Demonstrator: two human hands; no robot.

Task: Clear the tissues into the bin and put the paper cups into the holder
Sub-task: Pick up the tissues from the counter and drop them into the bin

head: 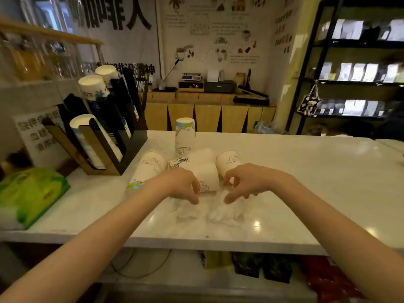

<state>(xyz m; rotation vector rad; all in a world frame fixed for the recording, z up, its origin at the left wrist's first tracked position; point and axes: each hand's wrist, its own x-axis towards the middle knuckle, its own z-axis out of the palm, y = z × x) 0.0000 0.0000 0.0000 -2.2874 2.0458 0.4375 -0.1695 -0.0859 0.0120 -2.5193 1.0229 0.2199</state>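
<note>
Two crumpled white tissues lie on the white counter (306,182): one tissue (185,212) on the left, another tissue (225,214) on the right. My left hand (181,185) hovers over the left one with curled fingers apart, holding nothing. My right hand (242,182) hangs above the right one, fingers spread and bent. Behind the hands lie several paper cups on their sides: one cup (148,171) at the left, a second cup (206,173) in the middle, a third cup (228,161) at the right. A stack of cups (185,136) stands upside down behind them. The black and wood cup holder (122,147) stands at the left with cup stacks in it.
A green tissue pack (30,193) lies at the counter's left end. A printed sign (37,134) leans behind the holder. Under the counter a shelf holds bags (262,267) and a cable. No bin is in view.
</note>
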